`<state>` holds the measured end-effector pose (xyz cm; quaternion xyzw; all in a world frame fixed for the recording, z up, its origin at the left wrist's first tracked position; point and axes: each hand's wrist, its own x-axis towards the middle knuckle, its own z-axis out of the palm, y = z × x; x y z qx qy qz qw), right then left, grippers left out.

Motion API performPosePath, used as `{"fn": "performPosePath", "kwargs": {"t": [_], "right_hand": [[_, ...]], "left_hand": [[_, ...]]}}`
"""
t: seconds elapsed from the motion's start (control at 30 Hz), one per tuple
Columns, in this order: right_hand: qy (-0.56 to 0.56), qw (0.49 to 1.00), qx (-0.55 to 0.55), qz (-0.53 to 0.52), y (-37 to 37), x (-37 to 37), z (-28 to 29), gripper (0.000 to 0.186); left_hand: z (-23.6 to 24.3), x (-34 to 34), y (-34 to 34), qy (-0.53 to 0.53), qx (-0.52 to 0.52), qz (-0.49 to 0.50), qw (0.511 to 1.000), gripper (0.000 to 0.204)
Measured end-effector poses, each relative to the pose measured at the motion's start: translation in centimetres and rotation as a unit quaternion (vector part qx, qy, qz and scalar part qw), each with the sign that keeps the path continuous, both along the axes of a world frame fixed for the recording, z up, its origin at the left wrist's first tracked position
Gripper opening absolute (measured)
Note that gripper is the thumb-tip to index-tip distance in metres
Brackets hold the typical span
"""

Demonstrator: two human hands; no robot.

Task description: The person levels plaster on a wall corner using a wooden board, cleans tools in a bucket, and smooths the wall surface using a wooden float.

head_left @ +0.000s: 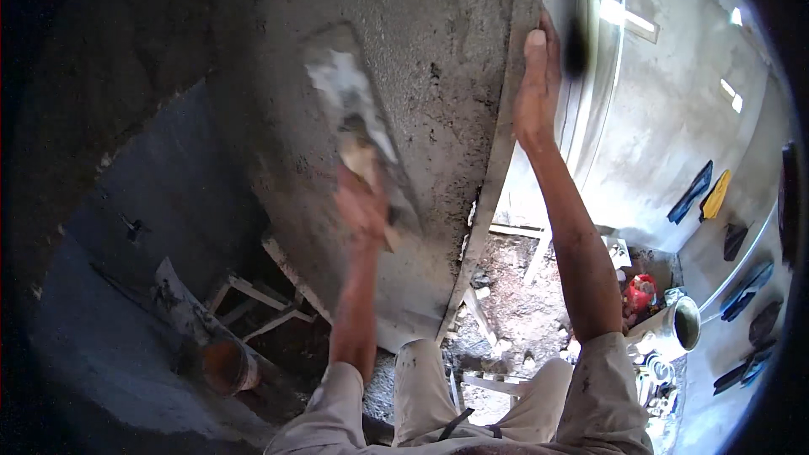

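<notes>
My left hand [362, 202] is wrapped round the handle of a plastering trowel [341, 84]. The trowel's long metal blade lies along the rough grey plastered wall [447, 42] and is smeared by motion. At the wall's right edge runs a long straight wooden board [489, 211]. My right hand [538, 97] rests against the upper part of that board, with its fingers stretched upward and its thumb towards me. The far side of the right hand is partly hidden.
Below left, an orange-mouthed bucket [227, 368] stands near wooden trestle-like pieces [261, 303]. Rubble covers the floor [527, 286] at the right. A whitish bucket [674, 329] and a red container [640, 291] stand there. Clothes [691, 192] hang on the far wall.
</notes>
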<state>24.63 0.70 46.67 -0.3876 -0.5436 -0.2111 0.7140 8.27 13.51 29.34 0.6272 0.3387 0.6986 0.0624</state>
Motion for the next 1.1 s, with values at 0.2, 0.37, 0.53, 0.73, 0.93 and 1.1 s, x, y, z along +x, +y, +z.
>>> {"fn": "performPosePath", "kwargs": {"t": [0.2, 0.37, 0.53, 0.73, 0.93, 1.1], "right_hand": [[0.027, 0.999, -0.008, 0.014, -1.2, 0.9, 0.4, 0.070], [0.009, 1.000, 0.008, 0.005, -0.1, 0.3, 0.4, 0.066], [0.020, 0.999, 0.027, -0.001, -0.5, 0.7, 0.2, 0.062], [0.044, 0.998, -0.018, -0.041, -1.4, 0.3, 0.5, 0.058], [0.045, 0.999, 0.016, -0.010, -0.5, 0.9, 0.1, 0.054], [0.019, 0.999, 0.028, -0.023, -1.5, 0.5, 0.0, 0.052]], "left_hand": [[15.9, 2.2, -4.0, 0.109, -0.030, -0.031, 0.993, 0.055], [22.7, 2.6, -3.6, 0.096, 0.087, 0.016, 0.991, 0.060], [12.5, 3.8, -9.1, 0.141, -0.088, -0.060, 0.984, 0.055], [16.7, 3.6, -10.0, 0.153, -0.116, -0.048, 0.980, 0.057], [21.5, 5.0, -11.4, 0.123, -0.052, -0.029, 0.991, 0.061], [12.5, 5.3, -12.1, 0.110, -0.163, -0.061, 0.979, 0.061]]}}
